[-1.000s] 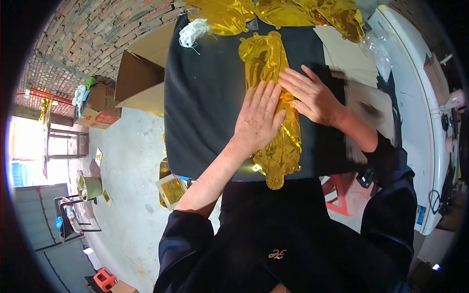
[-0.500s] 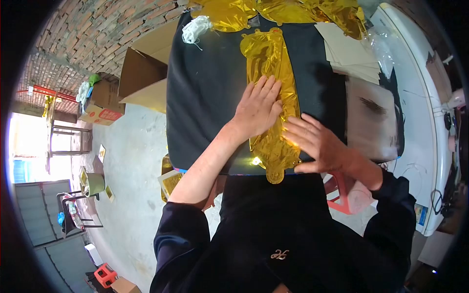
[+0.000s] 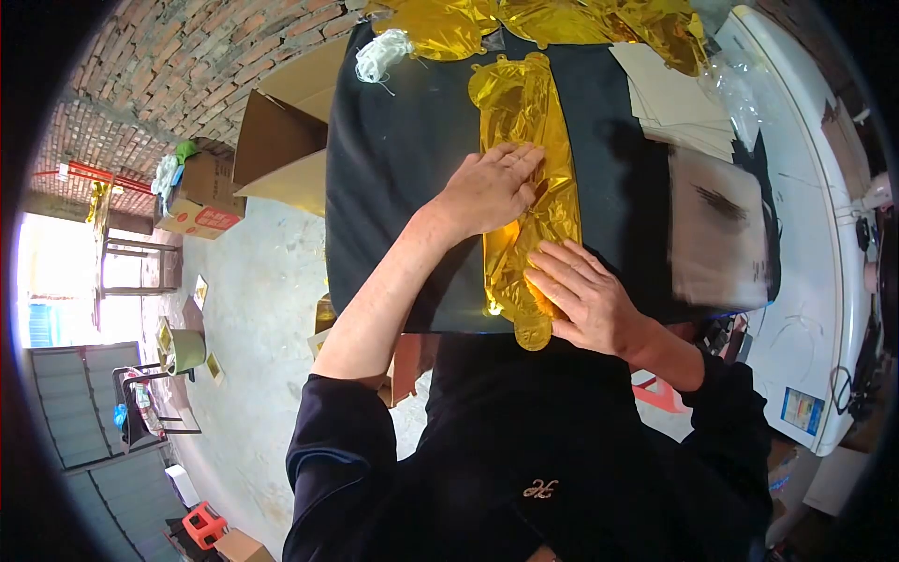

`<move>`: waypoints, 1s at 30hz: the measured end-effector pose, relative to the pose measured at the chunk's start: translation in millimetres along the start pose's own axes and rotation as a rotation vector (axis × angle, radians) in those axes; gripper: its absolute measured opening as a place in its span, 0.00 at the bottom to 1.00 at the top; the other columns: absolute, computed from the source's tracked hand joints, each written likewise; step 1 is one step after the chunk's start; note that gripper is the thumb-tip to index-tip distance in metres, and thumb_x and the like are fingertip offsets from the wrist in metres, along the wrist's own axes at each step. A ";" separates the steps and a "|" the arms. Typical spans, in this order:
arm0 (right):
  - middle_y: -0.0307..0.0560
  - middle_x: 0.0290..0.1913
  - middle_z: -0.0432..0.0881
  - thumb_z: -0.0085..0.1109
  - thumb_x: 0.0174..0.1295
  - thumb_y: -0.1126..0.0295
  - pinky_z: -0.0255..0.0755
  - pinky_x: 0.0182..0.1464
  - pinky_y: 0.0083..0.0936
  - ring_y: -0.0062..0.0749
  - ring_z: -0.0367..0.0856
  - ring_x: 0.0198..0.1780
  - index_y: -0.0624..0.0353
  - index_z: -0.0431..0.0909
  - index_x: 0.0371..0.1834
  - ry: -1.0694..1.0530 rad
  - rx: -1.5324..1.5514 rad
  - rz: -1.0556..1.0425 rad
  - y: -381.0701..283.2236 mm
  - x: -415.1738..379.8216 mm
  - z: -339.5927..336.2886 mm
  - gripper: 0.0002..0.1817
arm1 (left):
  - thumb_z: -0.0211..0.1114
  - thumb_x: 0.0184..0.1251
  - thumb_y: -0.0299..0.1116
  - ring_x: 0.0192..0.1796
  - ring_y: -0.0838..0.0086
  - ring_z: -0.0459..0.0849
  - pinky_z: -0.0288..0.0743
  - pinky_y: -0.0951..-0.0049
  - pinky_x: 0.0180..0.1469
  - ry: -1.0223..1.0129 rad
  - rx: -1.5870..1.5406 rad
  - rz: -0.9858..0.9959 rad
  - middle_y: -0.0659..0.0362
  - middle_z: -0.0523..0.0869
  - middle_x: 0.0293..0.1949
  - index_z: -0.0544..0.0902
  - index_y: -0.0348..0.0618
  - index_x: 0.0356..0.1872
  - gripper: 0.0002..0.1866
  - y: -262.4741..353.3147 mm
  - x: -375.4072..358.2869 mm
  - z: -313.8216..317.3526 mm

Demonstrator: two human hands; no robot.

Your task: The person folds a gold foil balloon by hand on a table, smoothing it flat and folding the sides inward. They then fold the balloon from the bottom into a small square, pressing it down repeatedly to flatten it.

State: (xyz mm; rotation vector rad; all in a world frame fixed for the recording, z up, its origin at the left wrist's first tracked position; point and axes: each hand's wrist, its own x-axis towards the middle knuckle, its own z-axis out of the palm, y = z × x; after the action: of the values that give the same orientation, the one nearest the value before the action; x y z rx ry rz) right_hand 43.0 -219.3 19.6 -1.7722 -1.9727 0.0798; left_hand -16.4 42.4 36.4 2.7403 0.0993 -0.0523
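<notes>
A flattened gold foil balloon (image 3: 552,201) lies lengthwise on the black cloth-covered table (image 3: 412,131), its rounded tab hanging at the near edge. My left hand (image 3: 492,190) rests palm down across the balloon's middle, fingers slightly bent and holding nothing. Lower down, my right hand (image 3: 590,302) presses on the balloon's right side near the tab, with its fingers stretched out. The foil under both palms is hidden.
More gold foil balloons (image 3: 599,21) lie along the table's far edge. A bundle of white string (image 3: 382,56) sits at the far left. On the right are cream paper sheets (image 3: 670,94) and a clear plastic packet (image 3: 716,229). An open cardboard box (image 3: 281,140) stands left of the table.
My right hand has moved slightly left and nearer to me, further onto the balloon. My left hand's fingers have bent more. The balloon's right edge now lies smoother.
</notes>
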 end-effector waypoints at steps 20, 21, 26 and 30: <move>0.54 0.61 0.88 0.66 0.66 0.73 0.77 0.73 0.47 0.48 0.84 0.68 0.66 0.87 0.56 0.140 -0.011 -0.063 -4.3 -2.1 -0.1 0.16 | 0.56 0.86 0.45 0.82 0.59 0.68 0.59 0.53 0.78 0.307 0.221 0.226 0.55 0.73 0.81 0.72 0.47 0.81 0.29 -9.1 -28.6 35.9; 0.54 0.61 0.88 0.67 0.65 0.73 0.77 0.72 0.46 0.47 0.84 0.67 0.66 0.87 0.56 0.135 -0.011 -0.071 -7.7 -4.8 -0.5 0.16 | 0.56 0.86 0.45 0.82 0.59 0.68 0.59 0.53 0.77 0.302 0.219 0.225 0.55 0.73 0.81 0.72 0.46 0.81 0.29 -5.8 -34.0 37.1; 0.53 0.60 0.88 0.66 0.66 0.69 0.77 0.72 0.46 0.47 0.85 0.66 0.64 0.87 0.56 0.026 0.043 -0.093 -37.2 -21.5 -14.1 0.17 | 0.55 0.86 0.46 0.81 0.59 0.69 0.59 0.51 0.79 0.259 0.201 0.209 0.54 0.72 0.81 0.71 0.46 0.82 0.30 23.4 -69.7 41.6; 0.52 0.61 0.87 0.66 0.67 0.68 0.76 0.74 0.47 0.44 0.84 0.67 0.61 0.87 0.58 0.005 0.007 -0.244 -39.5 -34.5 -10.0 0.18 | 0.54 0.86 0.48 0.81 0.59 0.67 0.56 0.51 0.81 0.238 0.215 0.167 0.56 0.69 0.83 0.70 0.48 0.83 0.31 35.7 -85.0 52.3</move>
State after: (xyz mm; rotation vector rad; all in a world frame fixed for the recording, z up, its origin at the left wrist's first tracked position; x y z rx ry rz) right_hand 12.0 -261.0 31.7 -1.5123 -2.1655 0.0010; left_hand -99.5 -16.1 6.4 2.9468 -0.0737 0.3278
